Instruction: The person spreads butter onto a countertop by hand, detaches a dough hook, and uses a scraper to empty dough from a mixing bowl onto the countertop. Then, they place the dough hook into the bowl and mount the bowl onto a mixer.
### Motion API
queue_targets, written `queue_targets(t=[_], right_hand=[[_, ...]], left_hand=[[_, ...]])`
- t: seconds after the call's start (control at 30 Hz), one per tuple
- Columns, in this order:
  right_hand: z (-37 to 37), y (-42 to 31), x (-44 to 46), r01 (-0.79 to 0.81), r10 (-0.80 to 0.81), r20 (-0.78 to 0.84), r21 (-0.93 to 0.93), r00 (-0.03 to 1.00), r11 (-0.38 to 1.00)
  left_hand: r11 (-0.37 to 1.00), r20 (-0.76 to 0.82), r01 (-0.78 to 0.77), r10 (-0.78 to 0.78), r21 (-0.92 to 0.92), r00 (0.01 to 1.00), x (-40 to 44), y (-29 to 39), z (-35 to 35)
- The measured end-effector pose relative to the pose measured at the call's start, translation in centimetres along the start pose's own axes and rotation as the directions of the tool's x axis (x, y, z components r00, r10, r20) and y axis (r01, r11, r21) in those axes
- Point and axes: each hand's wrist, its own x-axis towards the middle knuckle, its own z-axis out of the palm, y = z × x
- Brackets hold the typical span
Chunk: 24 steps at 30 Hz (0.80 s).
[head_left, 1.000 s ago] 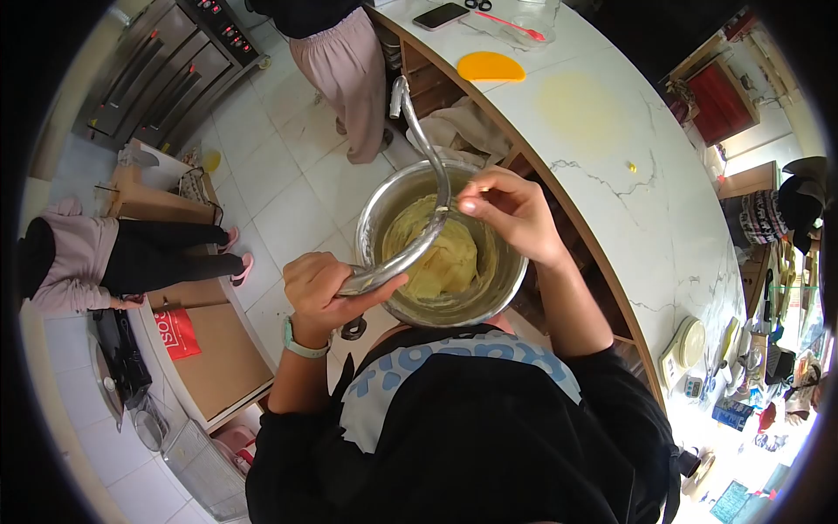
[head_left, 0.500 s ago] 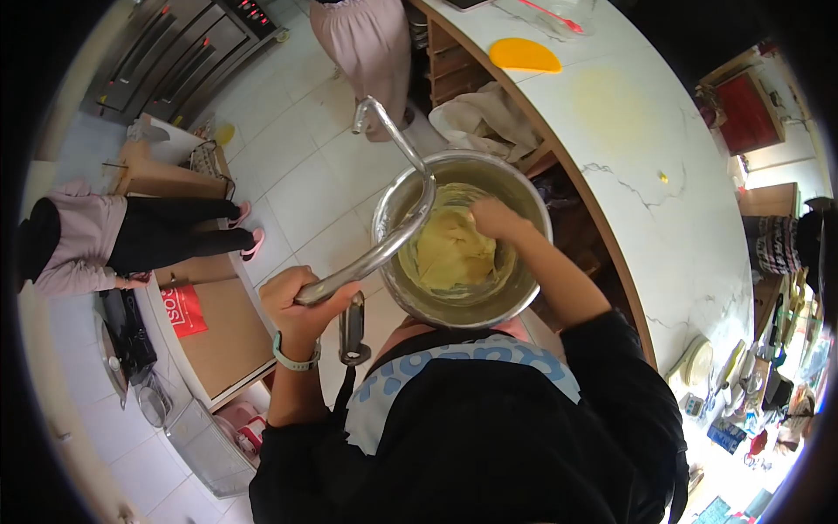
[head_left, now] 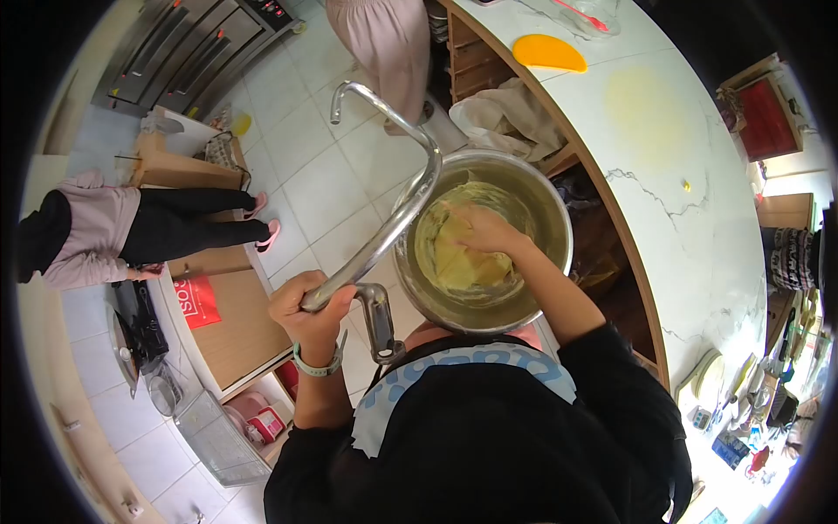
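A curved metal dough hook (head_left: 384,236) slants over the left rim of the steel bowl (head_left: 559,218), its thick end wrapped by the fingers of my left hand (head_left: 310,307). Pale yellow dough (head_left: 467,266) lies in the bowl, smeared up the inner wall. Inside the bowl, my right hand (head_left: 484,229) rests on the dough with its fingers spread, fingertips partly hidden in it. A metal bowl handle (head_left: 377,323) sticks out below the hook, close to my left hand.
An orange scraper (head_left: 550,53) and a red utensil (head_left: 585,16) lie on the marble counter (head_left: 672,236) at right. Cloths (head_left: 506,118) fill a shelf below. One person (head_left: 380,44) stands ahead, another (head_left: 105,231) at left by a cabinet. A kitchen scale (head_left: 703,380) sits at right.
My right hand has gone from the hook down into the bowl and opened onto the dough. My left hand has swung the hook leftward, away from the bowl's middle.
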Motion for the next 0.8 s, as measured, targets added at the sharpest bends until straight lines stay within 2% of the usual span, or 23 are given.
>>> queue_targets(t=[0.03, 0.07, 0.13, 0.23, 0.27, 0.4, 0.43, 0.5, 0.57, 0.6, 0.63, 0.67, 0.73, 0.8], right_hand=[[-2.1, -3.5, -0.3, -0.015, -0.047, 0.107, 0.515, 0.993, 0.857], [-4.2, -7.1, -0.6, -0.084, -0.140, 0.168, 0.879, 0.976, 0.469], [-5.6, -12.5, -2.0, 0.098, -0.350, -0.105, 0.994, 0.931, -0.037], [-4.8, -13.7, -1.4, 0.285, -0.280, -0.275, 0.958, 0.920, -0.003], [-4.8, -14.2, -1.8, 0.324, -0.170, -0.309, 0.943, 0.936, 0.073], [-7.1, -15.1, -4.9, 0.457, -0.131, -0.453, 0.752, 0.882, 0.476], [-7.9, -14.7, -5.4, 0.477, -0.137, -0.481, 0.712, 0.866, 0.515], [-8.8, -12.1, -5.2, 0.235, -0.026, -0.282, 0.740, 0.959, 0.630], [-7.8, -6.1, -3.5, 0.047, 0.036, -0.134, 0.572, 0.990, 0.819], [-6.4, -0.8, -2.3, -0.118, 0.111, 0.041, 0.387, 0.993, 0.914], [-5.1, 3.1, -1.6, -0.209, 0.207, 0.147, 0.001, 0.967, 0.978], [-2.2, 8.3, -0.2, -0.288, 0.411, 0.315, -0.370, 0.856, 0.883], [0.4, 8.6, 0.1, -0.458, 0.633, 0.245, -0.510, 0.734, 0.728], [6.6, 13.2, 0.8, -0.508, 0.655, 0.178, -0.497, 0.734, 0.704]], left_hand=[[1.000, 0.014, 0.006, -0.006, 0.004, 1.000, -0.2, -0.3, 0.0], [1.000, 0.031, 0.013, -0.013, 0.007, 0.999, -0.4, -0.6, 0.1], [0.998, 0.038, 0.051, -0.049, -0.035, 0.998, -0.8, -0.8, 0.7], [0.988, 0.061, 0.138, -0.134, -0.067, 0.989, -1.2, -0.2, 1.6], [0.983, 0.070, 0.171, -0.167, -0.070, 0.984, -1.3, 0.0, 1.8], [0.988, 0.040, 0.117, -0.113, -0.097, 0.993, -1.2, 0.0, 2.1], [0.993, 0.047, 0.098, -0.095, -0.068, 0.994, -1.1, -0.1, 2.0], [0.997, 0.055, 0.069, -0.068, -0.016, 0.996, -1.1, 0.0, 1.7], [0.998, 0.061, 0.050, -0.051, 0.024, 0.997, -1.1, 0.2, 1.6], [0.997, 0.086, 0.040, -0.046, 0.072, 0.995, -1.3, 0.3, 1.4], [0.993, 0.112, 0.025, -0.038, 0.117, 0.993, -1.3, 0.3, 1.3], [0.987, 0.139, 0.009, -0.032, 0.162, 0.990, -1.3, 0.2, 1.3], [0.975, 0.152, -0.011, -0.024, 0.223, 0.988, -1.4, 0.3, 1.4], [0.960, 0.170, -0.042, -0.006, 0.278, 0.985, -1.2, 0.4, 1.6]])
